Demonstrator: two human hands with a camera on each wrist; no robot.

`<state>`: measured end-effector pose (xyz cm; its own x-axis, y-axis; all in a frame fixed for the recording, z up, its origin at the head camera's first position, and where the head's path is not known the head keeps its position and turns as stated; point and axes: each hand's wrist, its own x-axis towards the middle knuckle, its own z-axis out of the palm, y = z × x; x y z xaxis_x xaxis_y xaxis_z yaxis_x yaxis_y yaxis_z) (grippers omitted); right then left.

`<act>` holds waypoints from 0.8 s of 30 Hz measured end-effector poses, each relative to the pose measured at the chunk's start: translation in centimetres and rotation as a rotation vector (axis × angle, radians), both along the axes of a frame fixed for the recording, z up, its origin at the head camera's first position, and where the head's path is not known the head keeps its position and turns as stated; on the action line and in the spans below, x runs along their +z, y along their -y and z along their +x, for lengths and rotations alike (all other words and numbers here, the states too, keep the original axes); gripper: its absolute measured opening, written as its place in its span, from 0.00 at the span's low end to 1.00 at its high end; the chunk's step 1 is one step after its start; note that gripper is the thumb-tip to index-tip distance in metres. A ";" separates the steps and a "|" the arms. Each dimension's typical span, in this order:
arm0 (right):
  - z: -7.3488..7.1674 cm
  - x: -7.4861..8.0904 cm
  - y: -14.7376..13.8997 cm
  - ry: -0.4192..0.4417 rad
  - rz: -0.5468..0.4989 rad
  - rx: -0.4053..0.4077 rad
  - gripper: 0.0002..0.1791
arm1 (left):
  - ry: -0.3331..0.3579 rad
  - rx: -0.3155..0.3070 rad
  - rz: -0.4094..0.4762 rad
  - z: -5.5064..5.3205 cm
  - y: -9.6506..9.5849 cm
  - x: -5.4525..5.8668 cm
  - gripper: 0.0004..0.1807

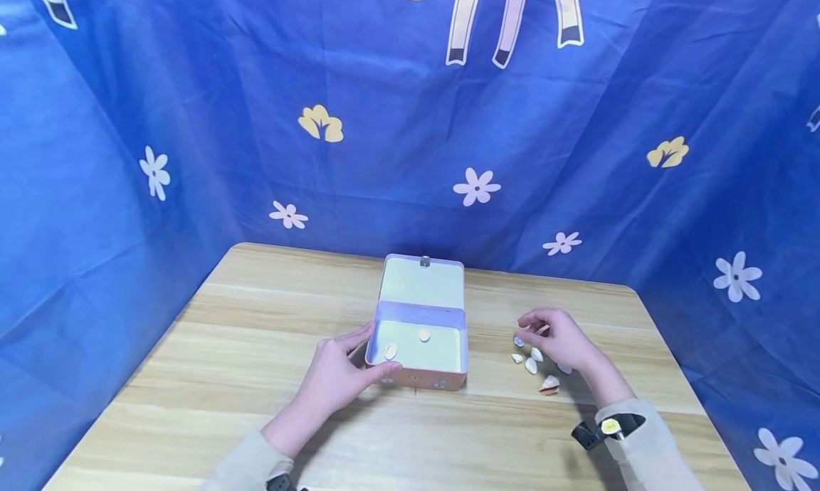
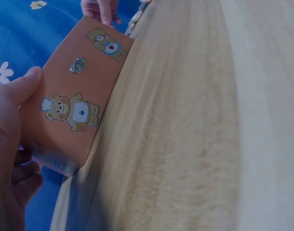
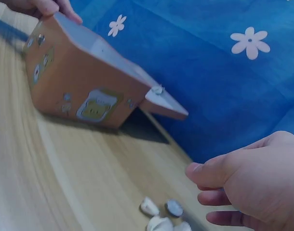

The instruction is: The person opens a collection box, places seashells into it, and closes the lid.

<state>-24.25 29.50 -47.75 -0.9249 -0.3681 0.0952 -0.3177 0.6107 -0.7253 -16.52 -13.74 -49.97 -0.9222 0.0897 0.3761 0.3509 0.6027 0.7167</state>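
Note:
An orange-pink hinged tin box (image 1: 416, 378) with bear pictures stands on the table, its lid (image 1: 423, 282) raised. Two pale shells (image 1: 391, 351) lie inside. My left hand (image 1: 339, 366) holds the box's front left corner, thumb along the front rim and fingers at the left side. To the right of the box, my right hand (image 1: 557, 338) hovers over several loose shells (image 1: 531, 366), fingers loosely bent. In the right wrist view, nothing shows in the right hand (image 3: 258, 187). A dark grey shell (image 3: 174, 208) lies below its fingertips.
A larger reddish-brown and white shell (image 1: 549, 385) lies nearest the front of the group. The wood-grain table (image 1: 256, 313) is bounded by a blue curtain (image 1: 384, 156) at the back and sides. A metal clasp (image 1: 425, 261) tops the raised lid.

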 end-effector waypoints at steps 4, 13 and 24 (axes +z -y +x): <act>-0.1 -0.8 -0.2 0.016 0.032 -0.010 0.12 | -0.006 -0.011 0.001 -0.1 0.1 0.2 0.53; -0.4 -1.7 0.0 0.034 0.059 -0.006 0.11 | 0.030 -0.002 -0.009 0.0 0.2 0.5 0.53; -0.4 -2.6 -0.6 0.006 0.104 -0.010 0.12 | 0.008 0.002 -0.013 0.1 0.1 0.5 0.53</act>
